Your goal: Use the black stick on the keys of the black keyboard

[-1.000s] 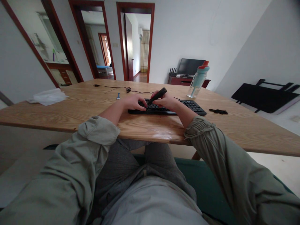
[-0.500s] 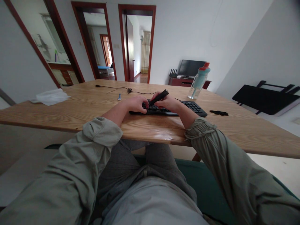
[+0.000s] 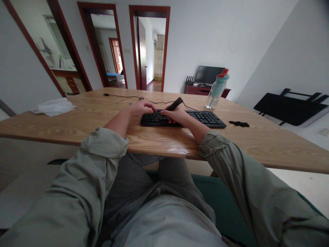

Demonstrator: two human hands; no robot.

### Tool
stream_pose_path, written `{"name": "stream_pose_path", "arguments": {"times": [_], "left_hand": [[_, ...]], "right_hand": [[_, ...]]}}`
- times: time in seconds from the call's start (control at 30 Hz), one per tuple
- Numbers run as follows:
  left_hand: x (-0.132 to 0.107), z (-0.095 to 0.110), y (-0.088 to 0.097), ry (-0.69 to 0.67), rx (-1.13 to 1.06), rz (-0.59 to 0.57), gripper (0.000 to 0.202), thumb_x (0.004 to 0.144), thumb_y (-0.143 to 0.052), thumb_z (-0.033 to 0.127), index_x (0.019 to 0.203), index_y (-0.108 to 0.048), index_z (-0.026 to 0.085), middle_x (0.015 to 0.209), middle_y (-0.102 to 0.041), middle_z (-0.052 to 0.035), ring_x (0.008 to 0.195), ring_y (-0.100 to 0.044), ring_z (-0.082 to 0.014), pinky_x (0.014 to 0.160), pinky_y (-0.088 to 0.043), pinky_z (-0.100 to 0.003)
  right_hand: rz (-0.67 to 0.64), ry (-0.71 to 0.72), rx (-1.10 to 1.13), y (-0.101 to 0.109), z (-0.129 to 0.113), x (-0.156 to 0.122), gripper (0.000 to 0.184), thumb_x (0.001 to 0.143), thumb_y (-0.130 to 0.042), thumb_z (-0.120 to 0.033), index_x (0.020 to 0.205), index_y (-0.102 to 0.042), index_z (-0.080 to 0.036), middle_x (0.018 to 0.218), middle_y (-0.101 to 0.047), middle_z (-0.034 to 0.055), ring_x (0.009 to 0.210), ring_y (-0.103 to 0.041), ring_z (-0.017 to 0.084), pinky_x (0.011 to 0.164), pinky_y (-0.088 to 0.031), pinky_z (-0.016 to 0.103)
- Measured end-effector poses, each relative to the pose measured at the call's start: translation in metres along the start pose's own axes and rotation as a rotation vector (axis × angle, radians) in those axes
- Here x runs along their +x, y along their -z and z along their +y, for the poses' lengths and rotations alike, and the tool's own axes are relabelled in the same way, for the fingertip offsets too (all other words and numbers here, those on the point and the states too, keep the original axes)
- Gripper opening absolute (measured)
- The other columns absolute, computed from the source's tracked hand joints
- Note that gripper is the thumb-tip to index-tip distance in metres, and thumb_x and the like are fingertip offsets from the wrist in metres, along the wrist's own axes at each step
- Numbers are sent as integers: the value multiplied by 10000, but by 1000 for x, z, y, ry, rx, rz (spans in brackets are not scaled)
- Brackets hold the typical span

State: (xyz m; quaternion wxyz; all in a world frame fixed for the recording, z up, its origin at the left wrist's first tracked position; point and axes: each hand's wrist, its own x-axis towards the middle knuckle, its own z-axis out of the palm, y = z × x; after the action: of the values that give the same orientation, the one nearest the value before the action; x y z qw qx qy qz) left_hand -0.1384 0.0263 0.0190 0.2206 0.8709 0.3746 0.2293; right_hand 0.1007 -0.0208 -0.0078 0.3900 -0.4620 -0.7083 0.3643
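Observation:
A black keyboard (image 3: 205,118) lies near the front edge of the wooden table (image 3: 102,120). My right hand (image 3: 177,114) is closed around a thick black stick-shaped tool (image 3: 175,104), slanted over the middle keys; its blunt upper end points up and right. The tool's lower end is at the keys, too small to make out. Over the upper left corner of the keyboard lies my left hand (image 3: 142,108), its fingers stretched to the right and holding nothing that shows. Behind that hand only a bit of a small blue thing (image 3: 130,103) shows.
A thin black cable (image 3: 115,95) runs along the back of the table. Right of the keyboard stand a clear bottle with red lid (image 3: 216,91) and a small black item (image 3: 239,124). White crumpled tissue or cloth (image 3: 55,106) lies at the left.
My left hand has moved left and back from the front keys to the keyboard's upper left, its fingers straightening. My right hand has shifted slightly left with the black tool.

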Motion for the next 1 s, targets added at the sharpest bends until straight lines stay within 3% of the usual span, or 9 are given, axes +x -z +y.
{"name": "stream_pose_path", "arguments": {"times": [0.23,0.77,1.0], "left_hand": [[5,12,-16,-60,220,-121,362,705,-798,416,1023,-847,252,1125,-811,-20,1094,-700,-234,1004,-496,-290],[6,13,-18,-64,273,-154,358,693,-781,342,1032,-843,246,1116,-813,-17,1039,-710,-218,951,-518,-261],[7,11,-17,-76,301,-172,371,736,-744,358,1082,-832,255,1161,-799,-9,1065,-703,-205,944,-510,-249]], "right_hand": [[-142,42,-37,3,-6,-5,98,787,-777,-117,861,-719,-143,762,-702,10,505,-527,73,427,-453,181],[-112,166,-149,-1,-8,-11,137,781,-728,-130,916,-715,-124,792,-718,32,550,-562,103,460,-478,201],[-106,61,-96,-6,-10,-6,94,803,-722,-77,866,-690,-139,780,-710,13,539,-550,87,445,-485,184]]}}
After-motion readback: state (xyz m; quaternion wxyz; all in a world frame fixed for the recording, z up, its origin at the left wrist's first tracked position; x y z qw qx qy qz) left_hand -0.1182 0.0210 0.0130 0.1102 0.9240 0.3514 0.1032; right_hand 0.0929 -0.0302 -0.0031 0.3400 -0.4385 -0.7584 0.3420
